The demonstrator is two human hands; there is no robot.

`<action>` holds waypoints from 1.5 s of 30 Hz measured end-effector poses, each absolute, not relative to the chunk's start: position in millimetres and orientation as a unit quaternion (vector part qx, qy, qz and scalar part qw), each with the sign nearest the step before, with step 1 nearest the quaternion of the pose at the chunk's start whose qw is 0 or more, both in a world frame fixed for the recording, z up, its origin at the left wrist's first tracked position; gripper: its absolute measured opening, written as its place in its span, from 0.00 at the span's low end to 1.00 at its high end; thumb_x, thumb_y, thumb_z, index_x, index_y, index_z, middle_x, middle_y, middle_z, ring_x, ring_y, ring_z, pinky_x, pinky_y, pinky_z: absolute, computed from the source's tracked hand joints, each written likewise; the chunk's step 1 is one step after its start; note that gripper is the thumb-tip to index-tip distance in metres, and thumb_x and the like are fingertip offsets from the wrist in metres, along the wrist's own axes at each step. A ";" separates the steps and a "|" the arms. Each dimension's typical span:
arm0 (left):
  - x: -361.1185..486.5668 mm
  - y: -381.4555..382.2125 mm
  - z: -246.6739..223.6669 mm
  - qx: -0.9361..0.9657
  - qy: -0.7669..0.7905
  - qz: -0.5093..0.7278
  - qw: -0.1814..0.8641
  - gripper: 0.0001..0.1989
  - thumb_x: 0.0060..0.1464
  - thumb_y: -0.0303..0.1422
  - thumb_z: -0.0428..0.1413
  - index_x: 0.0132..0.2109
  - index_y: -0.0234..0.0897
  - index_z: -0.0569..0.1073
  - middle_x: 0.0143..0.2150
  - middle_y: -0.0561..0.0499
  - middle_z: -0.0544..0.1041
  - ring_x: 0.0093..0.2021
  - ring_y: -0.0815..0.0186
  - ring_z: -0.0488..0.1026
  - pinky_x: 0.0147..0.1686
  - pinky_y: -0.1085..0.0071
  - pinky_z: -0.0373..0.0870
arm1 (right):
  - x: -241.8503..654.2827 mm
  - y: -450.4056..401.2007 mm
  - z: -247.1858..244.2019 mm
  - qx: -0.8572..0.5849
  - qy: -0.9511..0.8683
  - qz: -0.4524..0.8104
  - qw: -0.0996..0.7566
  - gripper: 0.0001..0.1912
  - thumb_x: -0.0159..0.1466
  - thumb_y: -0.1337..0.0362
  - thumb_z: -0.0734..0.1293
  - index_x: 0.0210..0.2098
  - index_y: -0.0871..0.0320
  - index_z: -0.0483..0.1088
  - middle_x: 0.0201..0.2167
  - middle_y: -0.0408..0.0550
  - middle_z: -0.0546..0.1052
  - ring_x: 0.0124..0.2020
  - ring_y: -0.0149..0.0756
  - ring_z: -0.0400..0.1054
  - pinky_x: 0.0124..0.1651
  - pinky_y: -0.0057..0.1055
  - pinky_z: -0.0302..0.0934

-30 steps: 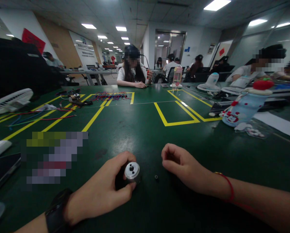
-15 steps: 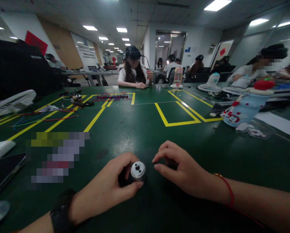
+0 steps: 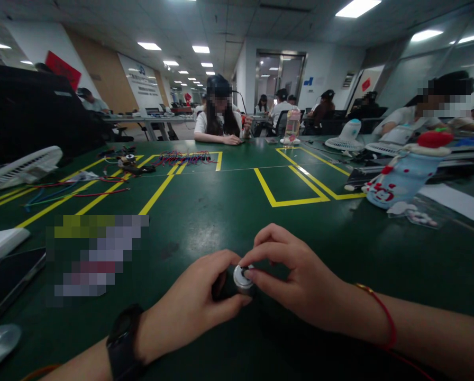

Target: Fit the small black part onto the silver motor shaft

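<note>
A small silver cylindrical motor (image 3: 243, 284) stands upright in the lower middle, its round end face up. My left hand (image 3: 191, 291) is closed around its side, thumb in front and fingers behind. From the right, my right hand (image 3: 296, 278) pinches thumb and forefinger together right over the motor's end face. A tiny dark piece shows at those fingertips; it is too small and too covered to name. The fingertips hide part of the end face.
Bundled wires (image 3: 185, 157) and loose coloured leads lie at the back left. A blue bottle (image 3: 403, 177) and small white fans (image 3: 346, 138) stand right. A phone-like dark slab (image 3: 15, 280) lies left. Across the green table (image 3: 205, 217) sits a person (image 3: 219, 119).
My right hand has moved left, bringing its pinched fingertips onto the motor's end face. My left hand and the motor have shifted slightly right in view.
</note>
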State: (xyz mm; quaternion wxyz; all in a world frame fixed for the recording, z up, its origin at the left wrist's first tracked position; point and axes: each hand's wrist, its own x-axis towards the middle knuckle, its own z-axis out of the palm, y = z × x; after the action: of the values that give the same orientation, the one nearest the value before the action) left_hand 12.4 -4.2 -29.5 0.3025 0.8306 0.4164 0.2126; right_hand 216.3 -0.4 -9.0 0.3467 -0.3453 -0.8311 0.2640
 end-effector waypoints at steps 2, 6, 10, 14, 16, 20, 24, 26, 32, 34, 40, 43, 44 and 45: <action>12.2 -4.5 -29.0 0.830 0.413 0.216 0.307 0.10 0.53 0.31 0.58 0.44 0.40 0.69 0.36 0.53 0.73 0.31 0.66 0.66 0.30 0.71 0.61 | 217.5 -2.2 -9.0 -0.339 -0.842 0.252 0.336 0.11 0.60 0.70 0.66 0.42 0.53 0.74 0.42 0.46 0.67 0.40 0.34 0.65 0.43 0.32 0.61; 12.3 -4.9 -27.8 0.829 0.410 0.221 0.310 0.10 0.53 0.31 0.58 0.43 0.40 0.69 0.34 0.54 0.71 0.31 0.66 0.66 0.29 0.72 0.61 | 220.7 -5.2 -9.0 -0.323 -0.847 0.272 0.322 0.16 0.60 0.74 0.63 0.45 0.54 0.72 0.43 0.48 0.67 0.42 0.35 0.65 0.45 0.33 0.60; 12.3 -5.1 -26.5 0.826 0.415 0.213 0.316 0.09 0.53 0.30 0.58 0.42 0.41 0.69 0.33 0.55 0.70 0.30 0.67 0.65 0.28 0.72 0.60 | 223.3 -4.0 -10.8 -0.314 -0.823 0.349 0.320 0.17 0.60 0.74 0.62 0.47 0.55 0.70 0.42 0.47 0.67 0.40 0.33 0.64 0.43 0.31 0.61; 11.6 -5.5 -25.8 0.823 0.416 0.210 0.324 0.10 0.53 0.29 0.57 0.43 0.41 0.69 0.35 0.54 0.71 0.31 0.66 0.66 0.29 0.72 0.61 | 225.4 -2.8 -13.6 -0.316 -0.808 0.377 0.326 0.16 0.60 0.73 0.62 0.46 0.54 0.70 0.41 0.47 0.68 0.39 0.33 0.64 0.41 0.31 0.61; 10.8 -5.5 -26.0 0.821 0.419 0.210 0.325 0.11 0.53 0.29 0.57 0.44 0.41 0.69 0.35 0.54 0.71 0.31 0.66 0.66 0.29 0.72 0.61 | 226.6 -3.5 -14.6 -0.315 -0.805 0.379 0.331 0.16 0.60 0.73 0.63 0.47 0.54 0.70 0.42 0.47 0.67 0.39 0.33 0.64 0.41 0.31 0.62; 6.9 -4.5 -26.5 0.820 0.423 0.208 0.325 0.11 0.53 0.30 0.57 0.44 0.41 0.68 0.36 0.54 0.71 0.31 0.66 0.66 0.29 0.72 0.62 | 230.2 -5.6 -15.9 -0.314 -0.799 0.385 0.339 0.16 0.60 0.72 0.63 0.46 0.54 0.70 0.42 0.47 0.67 0.38 0.33 0.64 0.41 0.32 0.62; 0.3 -2.3 -26.8 0.816 0.434 0.201 0.326 0.09 0.54 0.31 0.56 0.44 0.41 0.68 0.36 0.54 0.70 0.32 0.66 0.66 0.29 0.72 0.63 | 234.3 -2.4 -20.2 -0.344 -0.758 0.416 0.366 0.09 0.61 0.70 0.62 0.39 0.57 0.71 0.37 0.46 0.69 0.36 0.33 0.63 0.38 0.31 0.59; -2.9 -0.9 -26.8 0.814 0.438 0.199 0.326 0.09 0.55 0.32 0.56 0.44 0.41 0.67 0.35 0.54 0.70 0.32 0.66 0.66 0.30 0.72 0.63 | 235.6 2.0 -23.9 -0.367 -0.709 0.471 0.375 0.04 0.62 0.67 0.63 0.35 0.58 0.70 0.30 0.43 0.69 0.31 0.31 0.62 0.33 0.29 0.58; -8.5 1.3 -27.8 0.814 0.444 0.189 0.325 0.10 0.55 0.31 0.55 0.45 0.41 0.66 0.36 0.54 0.70 0.33 0.65 0.67 0.31 0.71 0.64 | 235.2 13.3 -33.0 -0.401 -0.567 0.583 0.422 0.09 0.63 0.62 0.63 0.28 0.59 0.66 0.22 0.39 0.67 0.22 0.27 0.58 0.25 0.25 0.51; -9.4 0.9 -28.5 0.814 0.442 0.190 0.324 0.11 0.54 0.30 0.55 0.45 0.41 0.65 0.36 0.54 0.70 0.33 0.65 0.67 0.31 0.71 0.65 | 235.2 14.3 -34.1 -0.400 -0.553 0.594 0.427 0.09 0.63 0.61 0.64 0.28 0.59 0.66 0.21 0.39 0.66 0.22 0.26 0.58 0.24 0.25 0.51; -10.6 -0.3 -27.2 0.820 0.435 0.186 0.323 0.11 0.51 0.25 0.53 0.42 0.40 0.64 0.36 0.54 0.69 0.34 0.65 0.67 0.33 0.70 0.66 | 235.6 15.0 -36.0 -0.401 -0.549 0.598 0.425 0.10 0.63 0.60 0.64 0.28 0.59 0.67 0.21 0.38 0.67 0.21 0.26 0.58 0.23 0.24 0.50; -10.1 -0.1 -25.6 0.823 0.430 0.184 0.322 0.12 0.50 0.23 0.53 0.42 0.40 0.64 0.36 0.55 0.69 0.34 0.65 0.67 0.34 0.70 0.66 | 234.8 15.4 -36.2 -0.411 -0.546 0.593 0.424 0.10 0.63 0.60 0.64 0.28 0.59 0.67 0.20 0.38 0.66 0.21 0.26 0.58 0.22 0.24 0.50; -10.0 -0.2 -25.2 0.824 0.429 0.184 0.321 0.12 0.50 0.23 0.53 0.42 0.41 0.64 0.36 0.55 0.69 0.35 0.65 0.67 0.34 0.70 0.66 | 234.6 15.6 -36.2 -0.414 -0.547 0.592 0.423 0.10 0.64 0.60 0.64 0.29 0.59 0.67 0.20 0.38 0.66 0.21 0.26 0.58 0.22 0.24 0.50; -10.0 -0.4 -24.9 0.825 0.428 0.184 0.320 0.13 0.51 0.23 0.53 0.43 0.41 0.64 0.37 0.55 0.69 0.35 0.65 0.68 0.34 0.69 0.66 | 234.6 15.8 -36.4 -0.416 -0.548 0.590 0.422 0.10 0.64 0.60 0.64 0.29 0.59 0.67 0.20 0.38 0.66 0.21 0.26 0.58 0.22 0.24 0.50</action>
State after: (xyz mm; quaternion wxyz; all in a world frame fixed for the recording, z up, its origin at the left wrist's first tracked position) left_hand -10.0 -0.4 -24.9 0.3200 0.8250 0.4279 0.1842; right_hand 234.6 15.8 -36.4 0.4218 -0.4159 -0.5485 0.5902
